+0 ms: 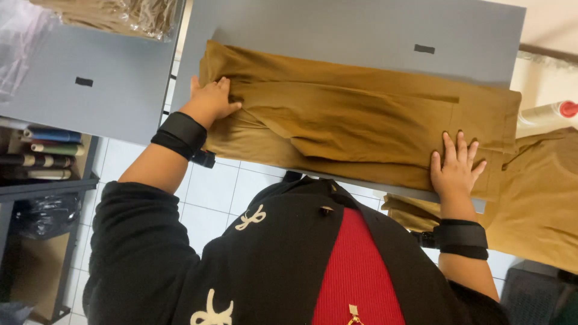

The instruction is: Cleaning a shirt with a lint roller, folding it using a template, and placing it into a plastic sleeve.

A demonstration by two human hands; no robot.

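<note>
Head view: left hand [211, 101] and right hand [456, 167] press flat, fingers spread, on folded brown trousers [361, 123] lying between them across a grey table [361, 30] above white floor tiles [211, 186].

Bagged tan cloth [114, 15] and white bottle [551, 114], both cut off at frame edges.
</note>
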